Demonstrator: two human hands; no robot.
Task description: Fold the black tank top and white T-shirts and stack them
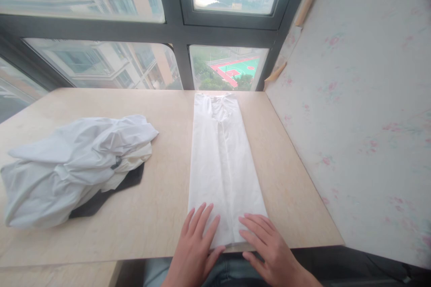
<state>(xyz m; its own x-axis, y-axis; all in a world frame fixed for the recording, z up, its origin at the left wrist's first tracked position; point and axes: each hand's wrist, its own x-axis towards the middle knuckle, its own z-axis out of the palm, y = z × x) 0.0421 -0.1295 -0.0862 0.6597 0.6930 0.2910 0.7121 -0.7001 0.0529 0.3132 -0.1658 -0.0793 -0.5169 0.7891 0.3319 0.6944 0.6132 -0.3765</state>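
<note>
A white garment (220,161), folded into a long narrow shape, lies flat on the tabletop with its collar end toward the window. Its near end reaches the table's front edge. My left hand (198,244) rests on the garment's lower left corner, fingers spread. On the lower right corner lies my right hand (266,244), its fingers also apart. Neither hand grips the cloth.
A loose pile of white clothes (81,157) with a dark piece (101,199) under it lies on the left of the pale table (168,188). A window frame (134,31) borders the far edge, and a flowered wall (363,121) the right side.
</note>
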